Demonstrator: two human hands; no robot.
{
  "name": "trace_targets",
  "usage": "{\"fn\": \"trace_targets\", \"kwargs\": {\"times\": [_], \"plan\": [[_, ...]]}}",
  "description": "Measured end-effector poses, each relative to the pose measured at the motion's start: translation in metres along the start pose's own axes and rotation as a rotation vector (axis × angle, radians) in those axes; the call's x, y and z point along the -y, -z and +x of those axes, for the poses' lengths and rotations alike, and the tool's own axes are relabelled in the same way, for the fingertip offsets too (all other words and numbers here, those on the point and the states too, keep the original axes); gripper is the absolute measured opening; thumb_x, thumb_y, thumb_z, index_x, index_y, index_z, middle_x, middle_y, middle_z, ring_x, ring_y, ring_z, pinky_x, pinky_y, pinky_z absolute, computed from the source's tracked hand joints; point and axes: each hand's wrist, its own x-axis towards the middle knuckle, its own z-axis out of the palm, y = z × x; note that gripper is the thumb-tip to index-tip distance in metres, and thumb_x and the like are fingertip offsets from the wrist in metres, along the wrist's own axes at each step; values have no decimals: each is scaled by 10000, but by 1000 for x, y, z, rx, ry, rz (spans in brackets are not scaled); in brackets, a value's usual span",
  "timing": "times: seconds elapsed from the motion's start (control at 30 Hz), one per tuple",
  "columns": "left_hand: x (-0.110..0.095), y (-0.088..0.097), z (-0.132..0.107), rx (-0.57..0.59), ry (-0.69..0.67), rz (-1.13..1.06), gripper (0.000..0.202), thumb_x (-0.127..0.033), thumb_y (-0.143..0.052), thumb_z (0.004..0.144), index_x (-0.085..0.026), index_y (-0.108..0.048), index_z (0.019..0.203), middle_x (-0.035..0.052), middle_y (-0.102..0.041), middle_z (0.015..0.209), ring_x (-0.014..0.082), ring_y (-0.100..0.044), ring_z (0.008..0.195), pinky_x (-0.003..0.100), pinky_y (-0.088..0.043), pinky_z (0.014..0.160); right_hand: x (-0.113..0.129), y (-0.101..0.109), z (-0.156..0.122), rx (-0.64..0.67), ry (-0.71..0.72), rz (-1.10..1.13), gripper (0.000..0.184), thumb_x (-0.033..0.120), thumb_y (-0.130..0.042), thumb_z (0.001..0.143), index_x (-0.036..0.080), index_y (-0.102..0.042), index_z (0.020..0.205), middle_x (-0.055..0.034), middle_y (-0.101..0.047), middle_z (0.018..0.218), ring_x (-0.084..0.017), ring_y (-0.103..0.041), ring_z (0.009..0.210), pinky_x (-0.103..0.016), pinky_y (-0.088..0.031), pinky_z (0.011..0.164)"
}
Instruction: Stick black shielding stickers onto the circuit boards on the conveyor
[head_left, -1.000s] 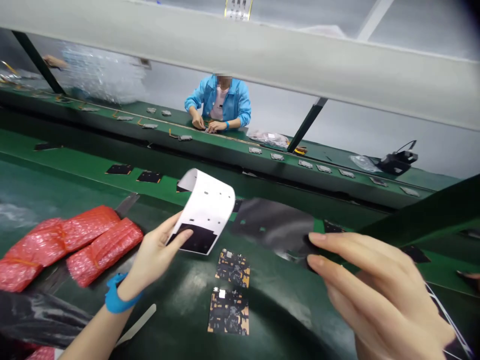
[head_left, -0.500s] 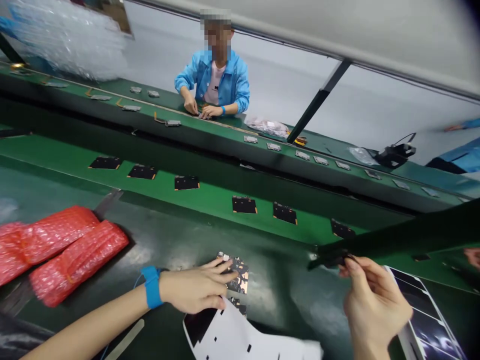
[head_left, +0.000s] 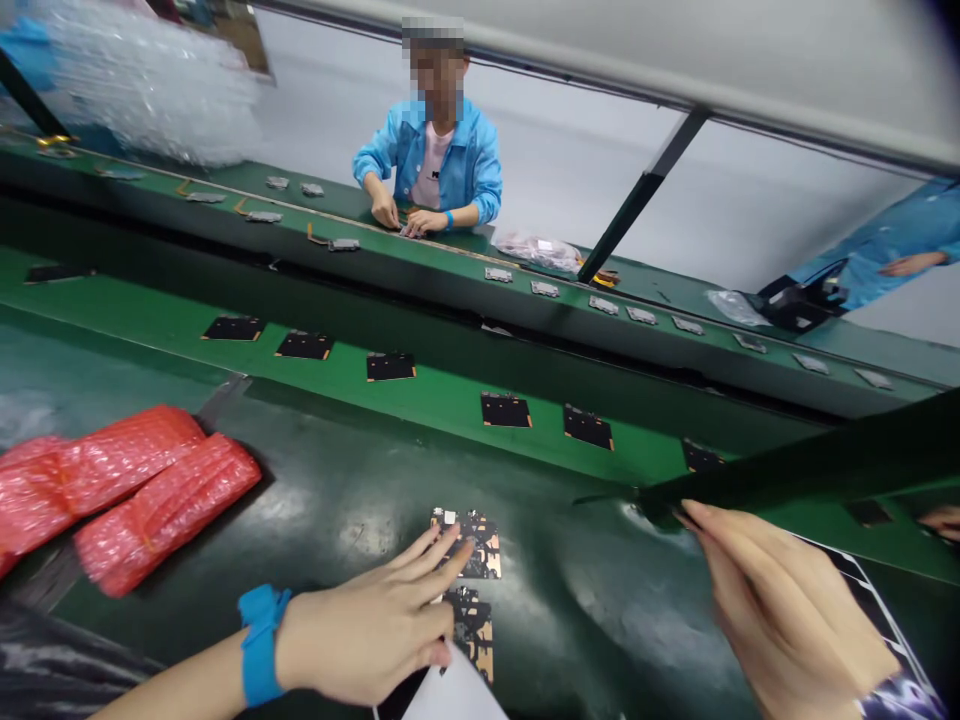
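Observation:
My left hand [head_left: 375, 620], with a blue wrist strap, lies with fingers spread over a circuit board [head_left: 480, 545] on the green bench. Its thumb grips the corner of a white sheet [head_left: 454, 690], which carries black patches and runs out of the bottom of the view. A second circuit board [head_left: 476, 640] lies just below the first, partly covered by the sheet and my hand. My right hand [head_left: 780, 590] is raised at the right, thumb and fingers pinching a thin black sticker [head_left: 600, 498], seen nearly edge-on against the dark post.
Red bubble-wrap bundles [head_left: 165, 490] lie at the left. Several black-covered boards [head_left: 506, 410] rest along the bright green strip beyond the bench. A dark green post [head_left: 825, 460] slants in from the right. Across the line, a person in blue [head_left: 427, 170] handles small parts.
My right hand has come slightly nearer and turned, with the black sticker now edge-on. The white sheet has dropped lower, uncovering more of the second board. The black-covered boards have shifted right.

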Motion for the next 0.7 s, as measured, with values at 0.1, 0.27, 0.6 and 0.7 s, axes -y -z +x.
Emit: {"fn": "trace_targets", "kwargs": {"times": [0.1,0.27,0.6,0.7], "plan": [[0,8,-21,-58,-13,-57,164,-198,-565,927,-163,-692,1024,115,-306,1550,333,-177,1458,518,-208,1226,18,5,3,25,52,96,281,54,-677,812,263,-726,993,-11,-772,963,-236,-738,813,-358,-573,728],[48,25,-60,-221,88,-430,272,-223,-524,957,-276,-703,1155,25,-582,1389,254,-499,1338,399,-419,1133,50,-19,-17,211,-344,341,95,170,-684,830,241,-744,814,-23,-758,778,-195,-701,612,-282,-582,585],[121,8,-48,-1732,300,-1005,246,-342,-710,868,-164,-707,1037,45,-754,1024,187,-720,847,365,-598,919,52,-82,-39,610,-1276,722,421,542,-827,613,142,-729,701,-33,-620,514,-129,-492,418,-248,-421,420],[113,11,-39,-1843,246,-946,263,-271,-745,846,-105,-718,1048,83,-755,1016,200,-709,939,378,-535,1033,52,-92,-41,781,-1280,756,434,560,-813,637,140,-728,705,-26,-606,519,-122,-472,426,-245,-389,424]]}}
